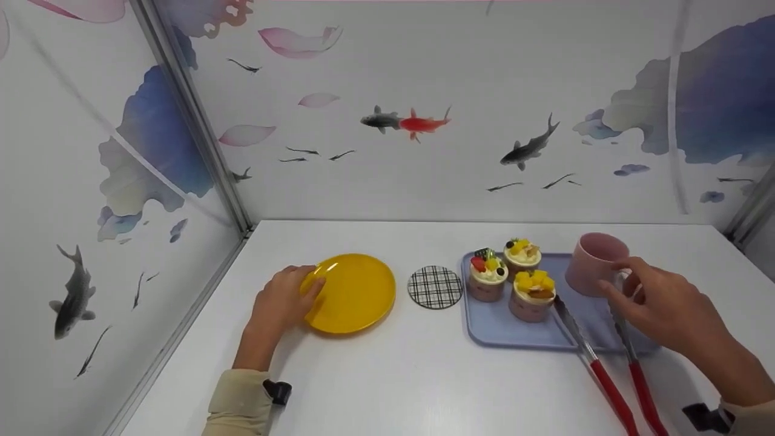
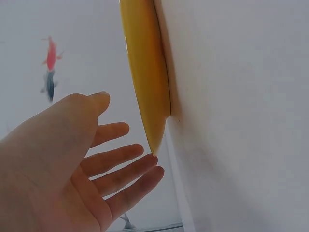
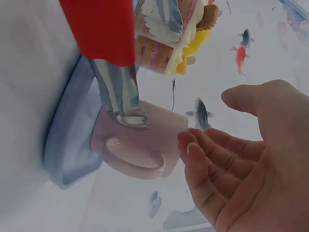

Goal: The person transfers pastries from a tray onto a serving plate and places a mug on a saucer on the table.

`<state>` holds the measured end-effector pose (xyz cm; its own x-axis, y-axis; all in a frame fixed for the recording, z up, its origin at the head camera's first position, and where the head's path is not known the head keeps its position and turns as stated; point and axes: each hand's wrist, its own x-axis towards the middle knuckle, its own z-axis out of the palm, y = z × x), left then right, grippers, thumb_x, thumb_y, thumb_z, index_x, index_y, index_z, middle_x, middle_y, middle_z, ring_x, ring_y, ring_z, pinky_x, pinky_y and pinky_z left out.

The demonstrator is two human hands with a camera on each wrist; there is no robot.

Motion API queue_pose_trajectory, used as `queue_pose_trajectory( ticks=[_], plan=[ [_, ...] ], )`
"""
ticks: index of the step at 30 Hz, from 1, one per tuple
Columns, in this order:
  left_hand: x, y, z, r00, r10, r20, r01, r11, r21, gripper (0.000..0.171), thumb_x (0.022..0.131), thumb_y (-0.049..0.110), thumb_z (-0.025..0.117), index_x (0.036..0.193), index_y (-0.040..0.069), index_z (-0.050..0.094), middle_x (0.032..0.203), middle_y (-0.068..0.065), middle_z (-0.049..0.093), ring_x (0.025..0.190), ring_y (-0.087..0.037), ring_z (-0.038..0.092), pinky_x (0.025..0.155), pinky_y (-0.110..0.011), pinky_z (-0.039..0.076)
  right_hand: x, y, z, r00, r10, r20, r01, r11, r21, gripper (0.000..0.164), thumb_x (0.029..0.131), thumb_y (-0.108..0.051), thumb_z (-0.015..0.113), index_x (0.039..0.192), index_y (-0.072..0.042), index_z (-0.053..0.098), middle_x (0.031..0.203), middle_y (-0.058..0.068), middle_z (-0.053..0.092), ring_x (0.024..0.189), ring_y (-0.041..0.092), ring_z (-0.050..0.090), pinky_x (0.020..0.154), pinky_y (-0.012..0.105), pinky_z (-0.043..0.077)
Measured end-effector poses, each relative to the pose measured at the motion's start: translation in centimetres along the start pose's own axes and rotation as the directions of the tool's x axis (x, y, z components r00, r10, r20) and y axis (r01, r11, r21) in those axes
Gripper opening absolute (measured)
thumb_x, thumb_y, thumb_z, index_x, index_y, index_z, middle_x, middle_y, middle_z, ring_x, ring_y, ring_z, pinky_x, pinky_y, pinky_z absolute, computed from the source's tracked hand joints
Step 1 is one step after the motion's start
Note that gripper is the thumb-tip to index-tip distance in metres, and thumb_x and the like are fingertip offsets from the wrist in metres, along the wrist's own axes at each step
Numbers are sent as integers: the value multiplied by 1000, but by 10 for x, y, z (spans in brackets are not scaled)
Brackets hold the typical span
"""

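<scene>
A yellow plate (image 1: 351,293) lies on the white table, and my left hand (image 1: 281,303) is at its left rim. In the left wrist view the fingers of that hand (image 2: 82,164) are spread, with a fingertip at the plate's edge (image 2: 145,72); whether it touches is unclear. My right hand (image 1: 672,303) is beside a pink mug (image 1: 590,266) on the blue tray (image 1: 502,333). From the right wrist, its loosely bent fingers (image 3: 205,166) appear next to the mug's rim, not around the handle (image 3: 133,166). Red-handled tongs (image 1: 611,387) lie spread over the tray's front edge.
Fruit-topped dessert cups stand on the tray's left side: one with a strawberry (image 1: 486,284), one behind (image 1: 521,257) and one in front (image 1: 533,306). A checked round coaster (image 1: 435,287) lies between plate and tray. Printed wall panels (image 1: 424,181) border the table.
</scene>
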<state>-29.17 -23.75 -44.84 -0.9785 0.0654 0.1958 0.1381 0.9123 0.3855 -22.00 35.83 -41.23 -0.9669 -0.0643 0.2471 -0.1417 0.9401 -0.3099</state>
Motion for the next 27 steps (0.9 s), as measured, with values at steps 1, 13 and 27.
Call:
queue_pose_trajectory(
  ticks=[1,13,27],
  plan=[
    [0,-1,-1,1000,-3,5,3,1000,-2,52,109,43,65,148,10,67,144,-18,70,129,-38,69,110,-58,58,-1,1,0,1000,3,14,-3,1000,1,56,104,-41,71,140,-1,56,90,10,69,72,19,61,54,31,56],
    [-2,-1,-4,998,-5,67,6,1000,-20,46,108,29,67,146,3,66,136,-20,71,119,-36,68,113,-54,57,-19,16,8,972,80,222,-83,997,4,65,102,-44,73,144,2,53,83,5,65,66,18,55,58,30,56],
    [1,-5,1,998,20,56,-18,999,-37,42,106,21,70,142,-1,68,137,-23,71,129,-41,66,117,-57,53,-39,21,18,890,176,421,-179,983,-35,116,92,-76,69,156,11,27,83,7,61,70,18,58,63,35,60]
  ],
)
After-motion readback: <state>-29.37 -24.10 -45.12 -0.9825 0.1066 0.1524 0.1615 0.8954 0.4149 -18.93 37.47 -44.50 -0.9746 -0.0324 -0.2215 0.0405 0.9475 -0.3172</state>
